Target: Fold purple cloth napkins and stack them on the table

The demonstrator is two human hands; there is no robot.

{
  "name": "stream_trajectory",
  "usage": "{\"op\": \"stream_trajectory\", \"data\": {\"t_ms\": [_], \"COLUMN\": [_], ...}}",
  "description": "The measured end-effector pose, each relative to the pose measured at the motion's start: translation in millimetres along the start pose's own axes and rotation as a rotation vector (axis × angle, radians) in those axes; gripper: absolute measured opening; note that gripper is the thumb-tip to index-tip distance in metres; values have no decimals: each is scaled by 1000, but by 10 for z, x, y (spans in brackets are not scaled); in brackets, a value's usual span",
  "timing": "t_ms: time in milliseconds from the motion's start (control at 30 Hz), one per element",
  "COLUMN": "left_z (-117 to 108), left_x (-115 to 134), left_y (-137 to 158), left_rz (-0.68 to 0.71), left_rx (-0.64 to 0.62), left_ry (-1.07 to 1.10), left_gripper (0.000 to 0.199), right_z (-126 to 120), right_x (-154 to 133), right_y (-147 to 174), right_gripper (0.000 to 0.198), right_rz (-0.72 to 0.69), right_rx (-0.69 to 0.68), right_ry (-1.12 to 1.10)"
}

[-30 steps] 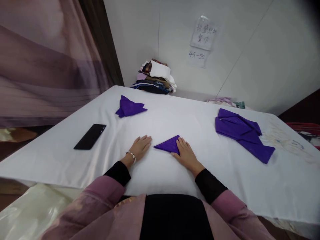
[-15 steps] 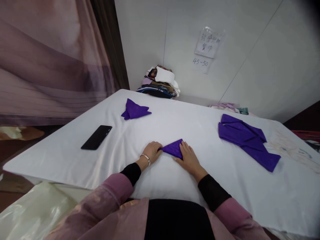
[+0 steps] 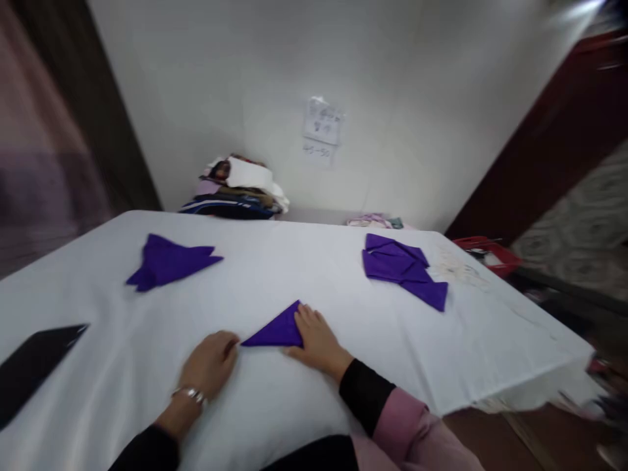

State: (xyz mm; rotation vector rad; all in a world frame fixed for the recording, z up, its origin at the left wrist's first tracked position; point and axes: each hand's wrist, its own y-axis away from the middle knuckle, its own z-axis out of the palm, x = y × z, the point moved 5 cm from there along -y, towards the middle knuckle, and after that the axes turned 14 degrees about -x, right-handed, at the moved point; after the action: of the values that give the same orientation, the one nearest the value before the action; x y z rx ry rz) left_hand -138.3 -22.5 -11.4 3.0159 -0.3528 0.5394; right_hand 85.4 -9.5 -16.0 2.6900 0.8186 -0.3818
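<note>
A small purple napkin (image 3: 277, 329) folded into a triangle lies on the white tablecloth (image 3: 314, 275) near the front. My right hand (image 3: 316, 343) rests flat on its right part, fingers spread. My left hand (image 3: 210, 363), with a bracelet on the wrist, touches the napkin's left tip with its fingertips. A folded purple napkin (image 3: 167, 261) lies at the far left. A stack of purple napkins (image 3: 400, 268) lies at the far right.
A black phone (image 3: 32, 366) lies at the left edge of the table. A heap of folded cloths (image 3: 235, 190) sits by the wall behind the table. A paper note (image 3: 321, 124) hangs on the wall. A red basket (image 3: 485, 255) stands beyond the table's right edge.
The camera has swung to the right and blurred. My left hand came to the triangle napkin's left tip and stays there; my right hand still lies on the napkin.
</note>
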Motion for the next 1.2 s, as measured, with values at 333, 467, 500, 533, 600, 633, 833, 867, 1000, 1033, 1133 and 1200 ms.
{"op": "stream_trajectory", "data": {"t_ms": [333, 467, 500, 533, 600, 633, 833, 867, 1000, 1033, 1133, 1200], "left_z": [584, 756, 761, 756, 735, 727, 746, 746, 699, 675, 625, 613], "left_x": [782, 737, 721, 710, 707, 711, 748, 760, 848, 878, 959, 980], "left_y": [-517, -644, -650, -650, -639, -634, -647, -648, -589, -564, -498, -472], "left_rz": [397, 379, 376, 371, 353, 342, 331, 334, 321, 313, 325, 327], "left_rx": [-86, -163, -170, -175, -191, -201, -218, -211, -215, -216, -236, -250], "left_ry": [-212, -256, -256, -256, -266, -278, -345, -348, -350, -346, -321, -301], "left_gripper": [61, 66, 67, 67, 69, 70, 72, 72, 72, 71, 72, 72], "right_z": [-115, -120, -120, -122, -130, -134, -108, -97, -16, 15, 97, 109], "right_x": [-75, -55, -50, -46, -33, -19, 161, 197, 334, 368, 476, 559], "right_y": [64, 53, 54, 63, 105, 140, 456, 514, 736, 791, 945, 1019], "right_gripper": [76, 73, 73, 73, 73, 73, 79, 79, 77, 77, 73, 70], "right_rz": [-63, -69, -67, -66, -57, -49, -8, -4, 54, 77, 138, 179], "right_rx": [196, 210, 205, 201, 201, 201, 120, 103, 42, 23, -29, -40], "right_ry": [142, 186, 191, 195, 193, 187, 121, 103, 19, 5, -17, -51]}}
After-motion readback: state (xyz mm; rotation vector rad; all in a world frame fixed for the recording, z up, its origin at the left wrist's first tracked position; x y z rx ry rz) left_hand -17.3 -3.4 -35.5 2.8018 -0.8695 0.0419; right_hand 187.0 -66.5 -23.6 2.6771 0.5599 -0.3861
